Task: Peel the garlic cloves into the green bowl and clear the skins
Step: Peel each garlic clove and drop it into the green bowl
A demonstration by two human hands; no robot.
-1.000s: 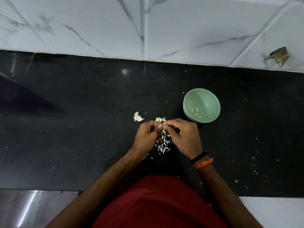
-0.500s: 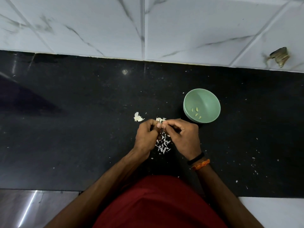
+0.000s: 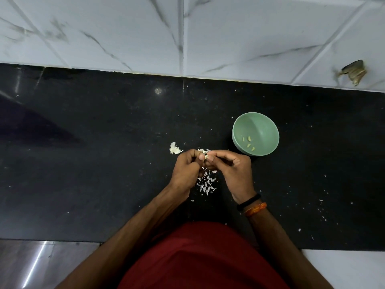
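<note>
A white marble-veined tiled wall [image 3: 239, 34] fills the top of the view and meets the black counter [image 3: 87, 163] along a straight seam. The counter runs the full width; its near edge shows at the bottom left, above a grey floor [image 3: 31, 265]. To the left of the hands lies a broad bare stretch of counter, and to the right of the bowl another, dotted with small white flecks. A red shirt [image 3: 200, 257] covers the bottom centre.

The green bowl [image 3: 268, 126] stands upright on the counter, just beyond and to the right of the right hand [image 3: 235, 174], apart from it. A few peeled cloves [image 3: 249, 142] lie inside on its floor.

The left hand [image 3: 185, 170] and right hand meet fingertip to fingertip above the counter, fingers curled, both pinching one small garlic clove [image 3: 206, 157] between them. The right wrist wears a black band [image 3: 249, 202] and an orange thread [image 3: 255, 209].

Below the hands a heap of white skins [image 3: 206, 182] lies scattered on the counter. A separate white scrap of garlic [image 3: 174, 148], whether skin or bulb piece I cannot tell, lies just left of the left hand.
</note>
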